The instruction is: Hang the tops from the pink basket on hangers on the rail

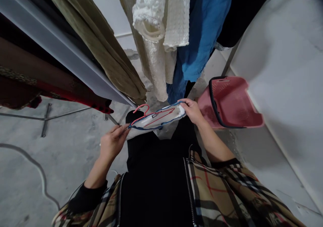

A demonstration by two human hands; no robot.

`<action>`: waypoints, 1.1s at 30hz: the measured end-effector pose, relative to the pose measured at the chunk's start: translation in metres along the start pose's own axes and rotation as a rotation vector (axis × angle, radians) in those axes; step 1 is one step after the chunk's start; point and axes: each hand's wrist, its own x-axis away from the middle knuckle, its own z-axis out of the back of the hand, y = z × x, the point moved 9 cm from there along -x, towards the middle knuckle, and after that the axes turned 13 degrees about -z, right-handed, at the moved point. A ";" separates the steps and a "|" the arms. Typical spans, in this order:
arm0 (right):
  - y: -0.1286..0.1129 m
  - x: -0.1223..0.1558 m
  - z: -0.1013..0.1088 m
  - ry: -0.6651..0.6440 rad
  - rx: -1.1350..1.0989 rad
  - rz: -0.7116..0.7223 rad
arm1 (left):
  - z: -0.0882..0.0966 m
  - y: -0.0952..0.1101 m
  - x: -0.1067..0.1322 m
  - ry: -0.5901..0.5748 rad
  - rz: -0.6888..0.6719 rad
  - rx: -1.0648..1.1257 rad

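I hold a small white garment with blue trim [161, 119] stretched level in front of my waist. A red hanger [144, 111] sits inside it, hook sticking out at the upper left. My left hand [112, 143] pinches the garment's left end, fingers closed. At the garment's right end, my right hand [193, 110] grips the edge with its fingers closed. Both forearms come out of plaid sleeves.
Clothes hang just ahead: an olive piece [106, 48], a cream lace one [158, 28], a blue one [202, 31]. A pink laundry basket [230, 102] lies tipped on the floor at the right. A grey board [63, 52] slants at the left, dark red cloth under it.
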 end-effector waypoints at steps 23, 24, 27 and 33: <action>-0.172 0.159 0.105 0.354 0.570 0.756 | 0.048 0.053 -0.125 0.193 -0.293 0.281; -0.174 0.169 0.117 0.399 0.587 0.746 | 0.048 0.052 -0.127 0.236 -0.298 0.280; -0.182 0.203 0.155 0.555 0.669 0.684 | 0.045 0.053 -0.128 0.370 -0.303 0.252; -0.202 0.274 0.235 1.064 0.780 0.280 | 0.008 0.054 -0.128 0.332 -0.254 0.348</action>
